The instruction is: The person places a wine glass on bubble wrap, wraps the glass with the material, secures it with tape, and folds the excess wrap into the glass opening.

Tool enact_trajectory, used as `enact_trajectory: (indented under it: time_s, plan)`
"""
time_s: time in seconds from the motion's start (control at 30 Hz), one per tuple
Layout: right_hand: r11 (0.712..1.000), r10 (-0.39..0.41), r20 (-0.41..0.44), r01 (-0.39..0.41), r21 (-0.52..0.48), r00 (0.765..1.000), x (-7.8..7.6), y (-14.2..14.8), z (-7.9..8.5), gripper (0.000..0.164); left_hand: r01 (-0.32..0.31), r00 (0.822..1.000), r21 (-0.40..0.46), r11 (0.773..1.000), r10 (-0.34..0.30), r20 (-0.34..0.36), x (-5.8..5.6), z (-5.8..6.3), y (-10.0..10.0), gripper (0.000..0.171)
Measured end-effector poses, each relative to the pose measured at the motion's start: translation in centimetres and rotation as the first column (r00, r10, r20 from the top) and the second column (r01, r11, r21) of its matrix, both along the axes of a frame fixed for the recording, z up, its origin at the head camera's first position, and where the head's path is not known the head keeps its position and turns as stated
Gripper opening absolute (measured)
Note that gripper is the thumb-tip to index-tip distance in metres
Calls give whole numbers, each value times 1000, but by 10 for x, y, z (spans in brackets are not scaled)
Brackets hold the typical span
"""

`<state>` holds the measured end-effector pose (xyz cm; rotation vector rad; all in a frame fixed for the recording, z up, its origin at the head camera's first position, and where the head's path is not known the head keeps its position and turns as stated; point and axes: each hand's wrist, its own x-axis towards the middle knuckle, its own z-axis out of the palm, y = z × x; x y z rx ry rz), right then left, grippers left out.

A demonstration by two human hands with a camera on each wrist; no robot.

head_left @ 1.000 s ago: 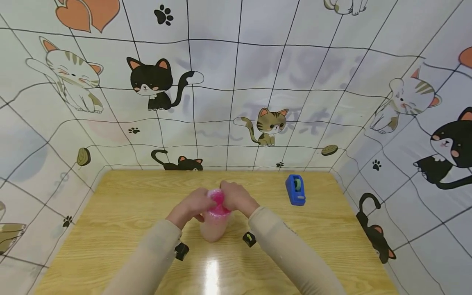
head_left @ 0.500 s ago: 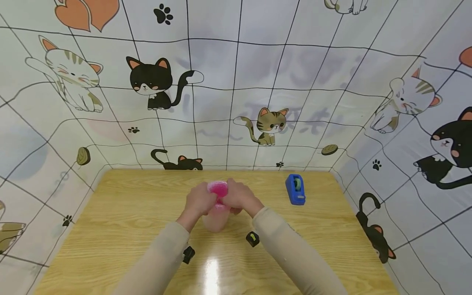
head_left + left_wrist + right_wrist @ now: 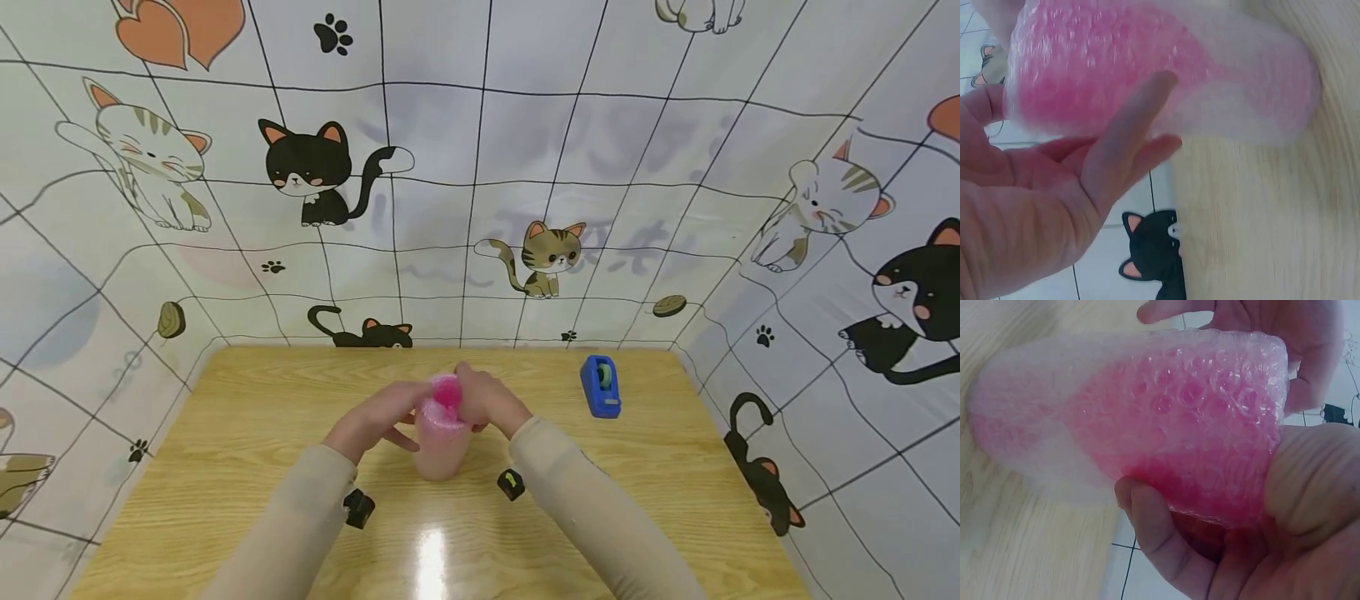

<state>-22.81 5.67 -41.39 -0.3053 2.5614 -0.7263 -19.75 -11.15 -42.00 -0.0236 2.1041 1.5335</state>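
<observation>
A pink goblet-shaped thing, with a wide bowl and narrow stem, shows through clear bubble wrap. The wrapped bundle stands upright on the wooden table in the head view. My right hand grips its upper part from the right; in the right wrist view its fingers curl round the wrap. On the left, my left hand lies against the upper end, its fingers fairly straight along the wrap in the left wrist view. Part of the right hand is hidden behind the bundle.
A blue tape dispenser stands at the back right of the table. Behind and at both sides hangs a cat-printed cloth. Black wrist cameras sit under both forearms.
Both hands were squeezing the bundle's upper part half a second ago. My left hand has since loosened and moved left, its fingers spreading. My right hand stays on the wrap.
</observation>
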Motion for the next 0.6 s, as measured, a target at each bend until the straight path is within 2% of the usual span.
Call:
enact_trajectory:
  time_s: [0.13, 0.3, 0.43, 0.6]
  plan:
    - [1000, -17, -32, 16, -12, 999, 3, 1, -3, 57, -54, 999, 14, 998, 54, 1, 1, -6, 11, 45]
    - [996, -65, -49, 62, -58, 997, 4, 1, -8, 43, -146, 989, -45, 988, 146, -16, 2, -9, 20, 40]
    - [994, -78, -51, 73, -87, 996, 4, -1, -8, 32, -185, 983, -81, 979, 184, -19, 2, -8, 21, 40]
    - [995, -69, -84, 63, -75, 994, 5, -5, -5, 33, -230, 972, -91, 969, 224, -73, 5, -11, 21, 41]
